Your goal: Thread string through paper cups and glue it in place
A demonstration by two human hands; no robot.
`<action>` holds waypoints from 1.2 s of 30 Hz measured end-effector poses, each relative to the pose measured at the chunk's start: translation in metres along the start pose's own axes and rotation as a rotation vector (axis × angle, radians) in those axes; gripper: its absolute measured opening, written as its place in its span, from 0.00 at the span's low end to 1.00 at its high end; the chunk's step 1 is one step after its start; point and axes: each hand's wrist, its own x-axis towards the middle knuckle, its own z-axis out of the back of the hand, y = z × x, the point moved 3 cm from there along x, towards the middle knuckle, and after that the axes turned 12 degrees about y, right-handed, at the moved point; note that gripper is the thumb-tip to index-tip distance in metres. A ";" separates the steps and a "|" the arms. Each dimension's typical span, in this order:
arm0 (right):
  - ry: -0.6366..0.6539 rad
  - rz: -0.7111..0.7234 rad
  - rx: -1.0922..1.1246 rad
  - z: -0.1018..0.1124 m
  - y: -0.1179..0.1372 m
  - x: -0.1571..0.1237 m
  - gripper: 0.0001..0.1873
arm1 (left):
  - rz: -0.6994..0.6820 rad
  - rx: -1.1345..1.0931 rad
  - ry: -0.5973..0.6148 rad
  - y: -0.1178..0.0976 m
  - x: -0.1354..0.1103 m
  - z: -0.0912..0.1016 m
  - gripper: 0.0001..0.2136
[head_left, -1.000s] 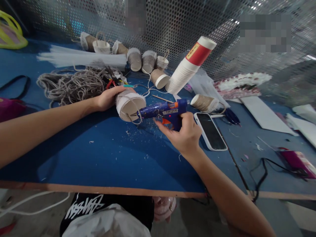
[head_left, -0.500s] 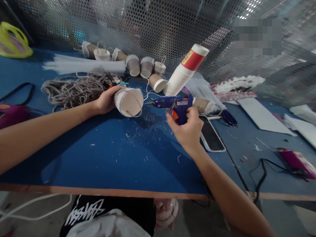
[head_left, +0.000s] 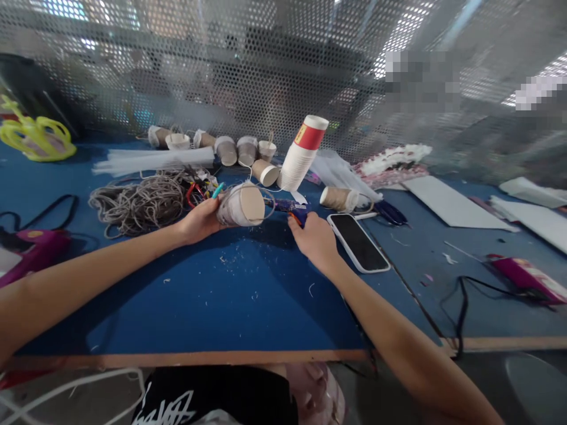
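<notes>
My left hand (head_left: 201, 219) grips a paper cup wrapped in grey twine (head_left: 241, 205), held on its side just above the blue table (head_left: 230, 295) with its bottom toward me. A loop of twine hangs round the cup. My right hand (head_left: 313, 238) is closed round the handle of a blue glue gun (head_left: 289, 206), which lies low on the table right of the cup, mostly hidden by the hand and cup. The gun's nozzle points toward the cup.
A tilted stack of white paper cups (head_left: 301, 154) stands behind. Several wrapped cups (head_left: 230, 150) lie along the mesh wall. A twine pile (head_left: 139, 200) and red scissors (head_left: 194, 193) lie left, a phone (head_left: 358, 242) right, another wrapped cup (head_left: 339, 198) beyond it.
My right hand has lowered the glue gun from in front of the cup down to the table. The cup has turned a little in my left hand. The camera has tilted up.
</notes>
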 end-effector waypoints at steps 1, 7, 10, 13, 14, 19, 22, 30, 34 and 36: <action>0.002 -0.002 0.001 -0.001 0.000 0.000 0.16 | -0.002 -0.002 -0.010 0.002 -0.001 -0.004 0.28; -0.079 0.096 0.071 -0.014 0.000 -0.001 0.23 | -0.036 -0.089 -0.017 0.008 -0.003 -0.022 0.27; -0.167 0.119 0.036 -0.018 0.002 -0.006 0.27 | 0.024 -0.204 -0.021 0.011 -0.002 -0.027 0.25; -0.226 0.106 0.039 -0.017 0.004 -0.010 0.33 | 0.091 -0.287 0.002 0.012 0.000 -0.033 0.27; -0.235 0.121 0.068 -0.016 0.005 -0.011 0.35 | 0.096 -0.301 -0.001 0.012 0.001 -0.034 0.27; -0.283 0.386 0.306 -0.007 0.016 -0.021 0.32 | 0.075 -0.283 -0.068 0.011 0.003 -0.037 0.26; -0.014 0.609 0.551 -0.010 0.027 -0.028 0.40 | 0.052 -0.216 -0.051 0.016 0.001 -0.037 0.22; 0.305 0.486 1.119 -0.034 0.036 -0.030 0.43 | 0.030 0.055 0.090 0.030 -0.012 -0.043 0.20; 0.213 0.526 1.123 -0.027 0.034 -0.030 0.37 | 0.033 0.224 0.155 0.032 -0.016 -0.042 0.28; 0.144 0.600 1.092 -0.021 0.034 -0.032 0.37 | -0.029 0.324 0.157 0.029 -0.017 -0.043 0.32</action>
